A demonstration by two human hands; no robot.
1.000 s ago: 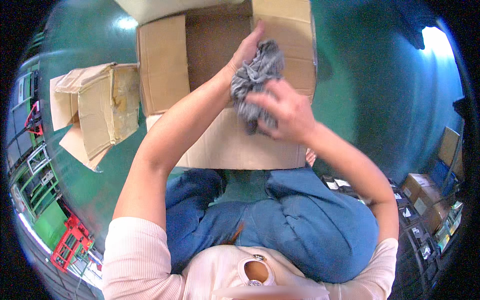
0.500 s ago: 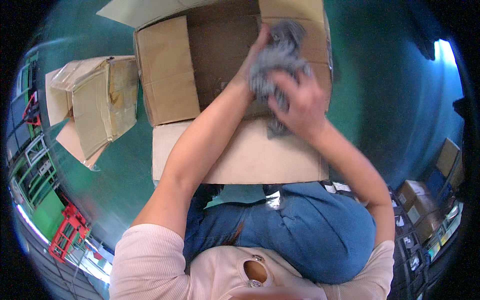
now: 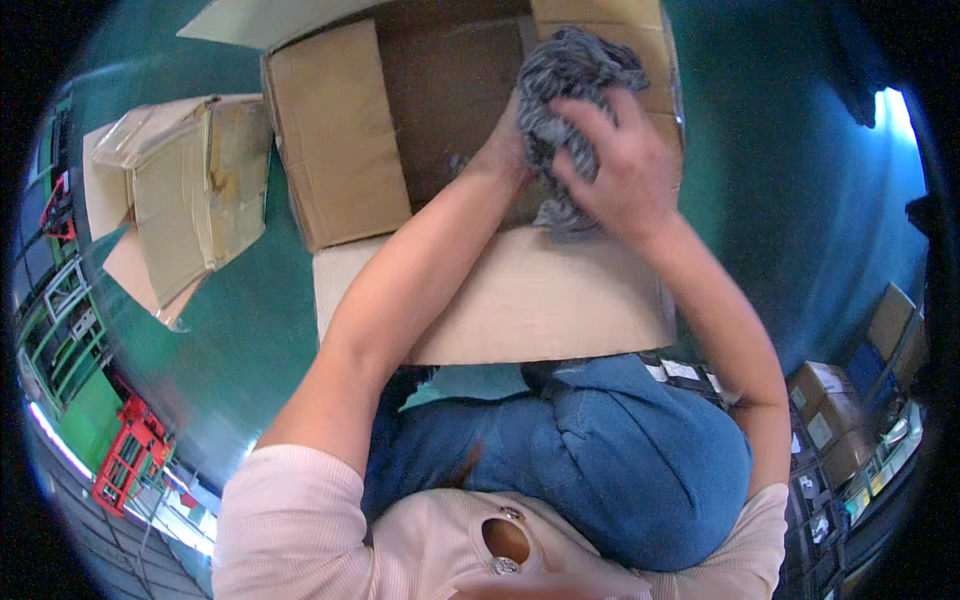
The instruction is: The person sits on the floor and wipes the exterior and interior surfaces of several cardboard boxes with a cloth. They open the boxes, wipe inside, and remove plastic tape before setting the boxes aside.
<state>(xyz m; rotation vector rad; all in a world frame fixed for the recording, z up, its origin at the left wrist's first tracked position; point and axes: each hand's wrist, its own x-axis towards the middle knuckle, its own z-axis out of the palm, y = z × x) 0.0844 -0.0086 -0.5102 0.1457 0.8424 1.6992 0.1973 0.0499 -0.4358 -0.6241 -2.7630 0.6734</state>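
Observation:
A crumpled grey cloth (image 3: 570, 75), lightly streaked, is bunched between my hands above the right side of an open cardboard box (image 3: 335, 140). My right hand (image 3: 632, 170) presses on it from the right, fingers and thumb bent into its folds. From the left, my left hand (image 3: 508, 145) reaches beneath and behind the same bundle; its fingers are hidden by the cloth. A loose end of the cloth hangs below my right thumb, over the near flap (image 3: 540, 300). Inside the box, the visible part of the bottom is dark brown.
A second, smaller cardboard box (image 3: 185, 190) with open flaps stands to the left on the green floor (image 3: 240, 330). At the lower right are stacked cartons (image 3: 835, 420) beside dark crates. A red metal frame (image 3: 130, 450) shows at the far left.
The cloth has been gathered into a fuller bundle and has shifted slightly right with both hands. My left thumb, seen before beside the cloth, is now covered. The view has shifted slightly.

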